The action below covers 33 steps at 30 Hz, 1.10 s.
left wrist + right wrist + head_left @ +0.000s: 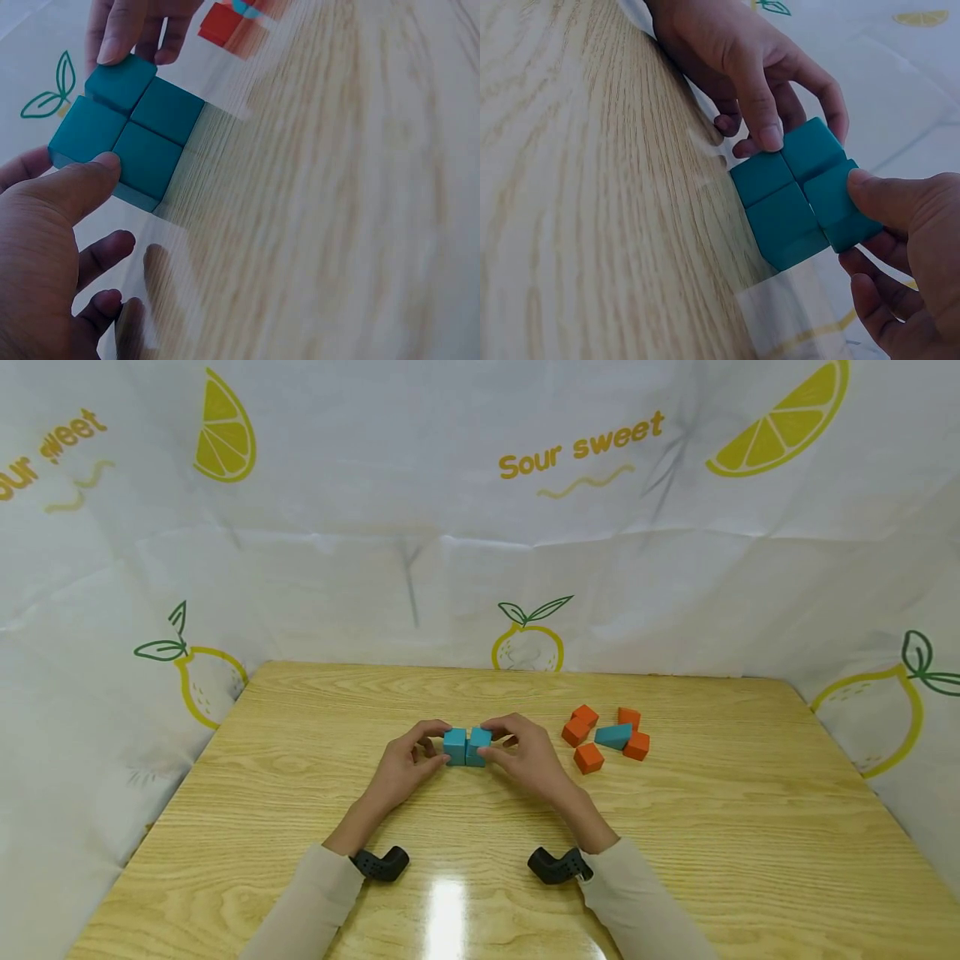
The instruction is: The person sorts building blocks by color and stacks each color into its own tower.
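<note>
Blue cubes stand on the wooden table in two side-by-side columns, each two high. At the left column, the left hand [405, 764] pinches the upper left cube [88, 126], thumb in front and index finger behind. Its thumb tip lies by the seam with the lower left cube [150, 159]. The right hand [528, 756] holds the upper right cube [832, 199] between thumb and fingers. That cube sits slightly askew on the lower right cube [784, 225], a narrow gap parting it from its left neighbour. The other left-hand fingers curl loosely beside the stack.
Right of the right hand lie several orange blocks [588, 758] around a blue wedge [613, 737]. The wooden table [750, 827] ends at a white lemon-print cloth [360, 585] behind and at both sides. Black wrist devices [382, 864] sit at both sleeve cuffs.
</note>
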Tool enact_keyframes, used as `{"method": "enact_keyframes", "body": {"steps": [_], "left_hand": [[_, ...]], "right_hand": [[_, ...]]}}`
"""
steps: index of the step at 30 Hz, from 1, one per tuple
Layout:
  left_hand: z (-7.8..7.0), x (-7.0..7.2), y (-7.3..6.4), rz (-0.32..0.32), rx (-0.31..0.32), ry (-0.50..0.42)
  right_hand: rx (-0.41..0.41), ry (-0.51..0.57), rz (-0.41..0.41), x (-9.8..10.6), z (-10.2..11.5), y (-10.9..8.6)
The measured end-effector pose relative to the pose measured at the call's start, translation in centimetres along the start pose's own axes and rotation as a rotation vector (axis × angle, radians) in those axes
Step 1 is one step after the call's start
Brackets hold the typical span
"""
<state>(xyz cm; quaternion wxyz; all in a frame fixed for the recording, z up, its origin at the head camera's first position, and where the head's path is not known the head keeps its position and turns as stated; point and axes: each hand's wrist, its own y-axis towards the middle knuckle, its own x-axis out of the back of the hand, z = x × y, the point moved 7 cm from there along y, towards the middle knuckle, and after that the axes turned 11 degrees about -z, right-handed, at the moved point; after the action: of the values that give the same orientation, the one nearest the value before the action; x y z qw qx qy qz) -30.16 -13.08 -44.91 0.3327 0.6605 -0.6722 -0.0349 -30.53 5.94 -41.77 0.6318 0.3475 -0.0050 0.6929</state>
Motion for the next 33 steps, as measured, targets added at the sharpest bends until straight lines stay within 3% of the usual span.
{"method": "enact_keyframes", "body": {"steps": [5,16,33], "left_hand": [[-0.72,0.09,0.08,0.002,0.001,-0.008],[-0.05,0.00,0.09,0.007,0.021,-0.003],[-0.09,0.03,0.02,-0.006,0.004,-0.005]], "right_hand": [[0.013,-0.004,0.000,-0.17,0.23,-0.01],[0.063,-0.012,-0.023,-0.41,0.71,-0.12],[0.065,-0.015,0.001,-0.51,0.80,-0.13]]}}
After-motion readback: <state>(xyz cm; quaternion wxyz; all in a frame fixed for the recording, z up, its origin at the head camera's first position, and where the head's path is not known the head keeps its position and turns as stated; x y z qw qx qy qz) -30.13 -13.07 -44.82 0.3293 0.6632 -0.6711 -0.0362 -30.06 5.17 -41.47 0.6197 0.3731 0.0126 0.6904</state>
